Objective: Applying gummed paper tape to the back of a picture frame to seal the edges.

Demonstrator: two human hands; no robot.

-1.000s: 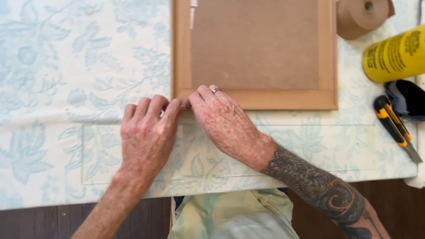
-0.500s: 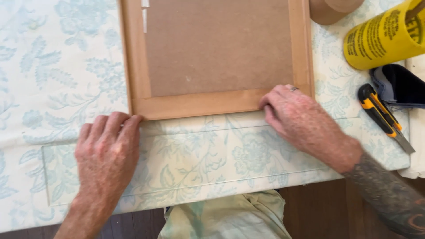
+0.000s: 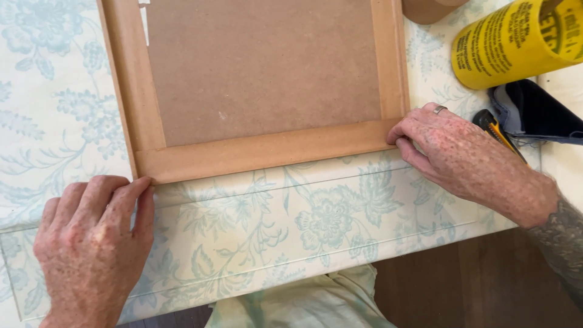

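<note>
Wooden frame [image 3: 267, 149] lay back-side up on floral fabric [image 3: 316, 225], its lower rail just above both sets of fingers. Left hand [image 3: 91, 249] lay flat, fingers together, pressing the fabric at the frame's lower-left corner; right hand [image 3: 467, 161] did likewise at the lower-right corner, fingertips touching the rail. Crease appeared run along the whole edge; fabric not yet folded over. Half a second earlier the hands were closer together. Yellow canister [image 3: 516, 39] and utility knife [image 3: 495, 130] beyond the right fingers.

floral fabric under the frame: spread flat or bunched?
Spread flat. The floral fabric lies smooth under the wooden frame, showing only straight crease lines. The left hand and right hand press it at the frame's lower corners.
</note>
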